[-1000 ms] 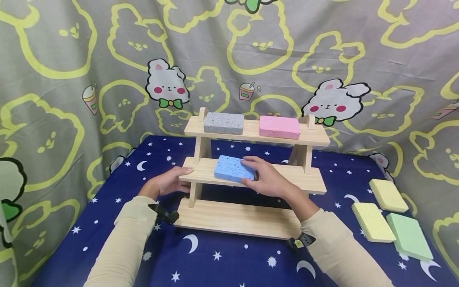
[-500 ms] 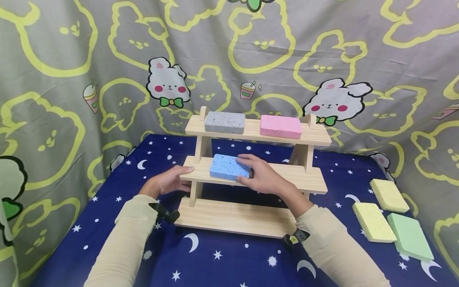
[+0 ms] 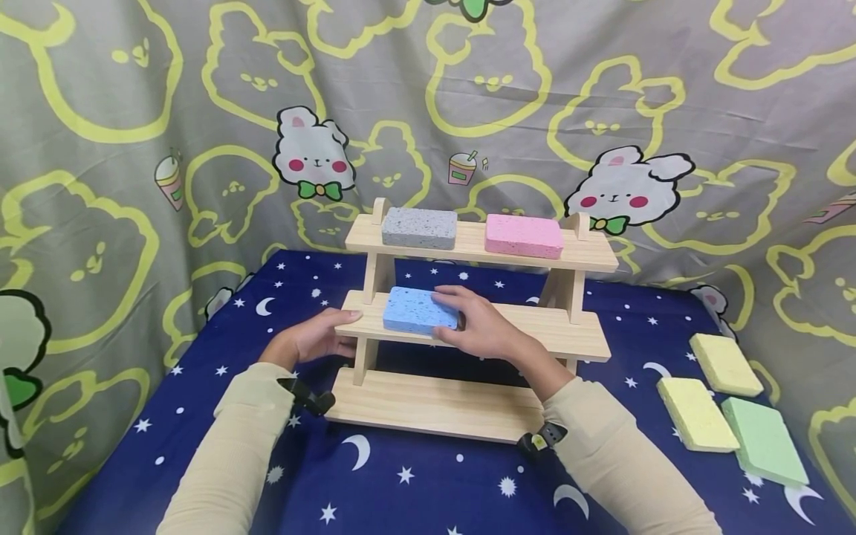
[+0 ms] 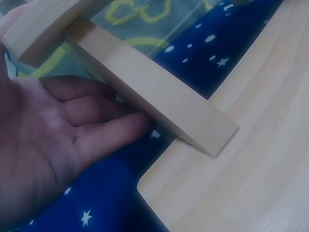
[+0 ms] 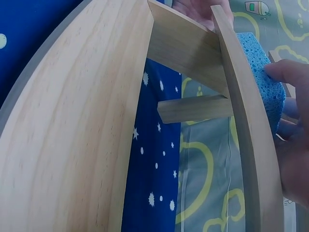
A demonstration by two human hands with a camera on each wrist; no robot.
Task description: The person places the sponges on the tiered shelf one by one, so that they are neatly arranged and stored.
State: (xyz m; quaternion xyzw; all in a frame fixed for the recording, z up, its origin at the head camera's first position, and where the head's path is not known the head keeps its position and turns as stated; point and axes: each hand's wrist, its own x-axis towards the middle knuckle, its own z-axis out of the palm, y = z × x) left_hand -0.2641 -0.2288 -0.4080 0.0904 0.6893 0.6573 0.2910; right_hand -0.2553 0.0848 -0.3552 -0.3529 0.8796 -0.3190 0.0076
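Note:
A blue sponge [image 3: 416, 310] lies flat on the middle tier of a three-tier wooden shelf [image 3: 535, 327], left of centre. My right hand [image 3: 483, 327] pinches its right end, thumb at the front edge and fingers over the back; the right wrist view shows the thumb against the porous blue side. My left hand [image 3: 317, 336] grips the left end of the middle tier, thumb on top of the board. In the left wrist view, the fingers of that hand [image 4: 82, 116] sit below the board beside the slanted wooden support [image 4: 154, 92].
On the top tier stand a grey sponge [image 3: 419, 228] at left and a pink sponge [image 3: 524, 235] at right. Two yellow sponges [image 3: 698, 414] and a green sponge [image 3: 765, 441] lie on the blue star-patterned cloth [image 3: 401, 490] at far right. A patterned curtain [image 3: 394, 89] hangs behind.
My right hand has slid the blue sponge leftward along the middle tier, toward the left hand. The left hand keeps its hold on the shelf's end.

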